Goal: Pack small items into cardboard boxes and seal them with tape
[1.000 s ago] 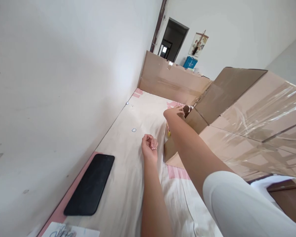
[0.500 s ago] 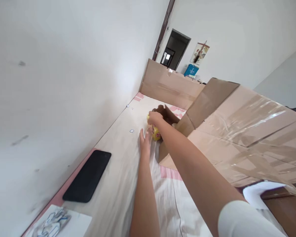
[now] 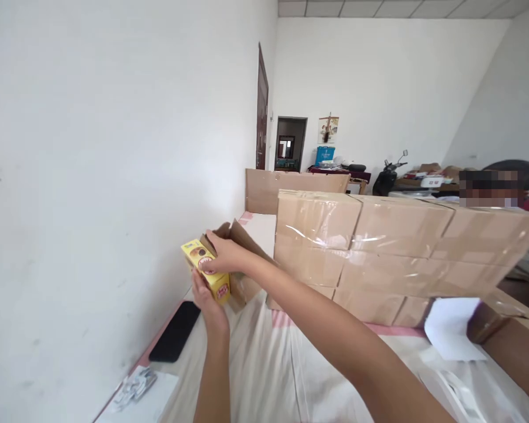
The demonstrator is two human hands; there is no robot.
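Note:
A yellow box (image 3: 221, 286) with red lettering is tilted in front of an open cardboard carton (image 3: 249, 249). My left hand (image 3: 206, 296) grips the yellow box from below, at its lower left side. My right hand (image 3: 223, 252) lies over its upper right side, next to the carton's raised flaps, with the thumb on the box face. The right fingertips are partly hidden behind the box and flap.
A black phone (image 3: 175, 332) and a white sheet (image 3: 163, 390) with small crumpled pieces lie by the left wall. Stacked taped cartons (image 3: 379, 258) stand right. An open carton (image 3: 518, 358) is at lower right. A person's head (image 3: 511, 179) shows behind.
The view has swung upright. The yellow box has come nearer and up from beside the carton, with both hands now on it and more of its printed face showing.

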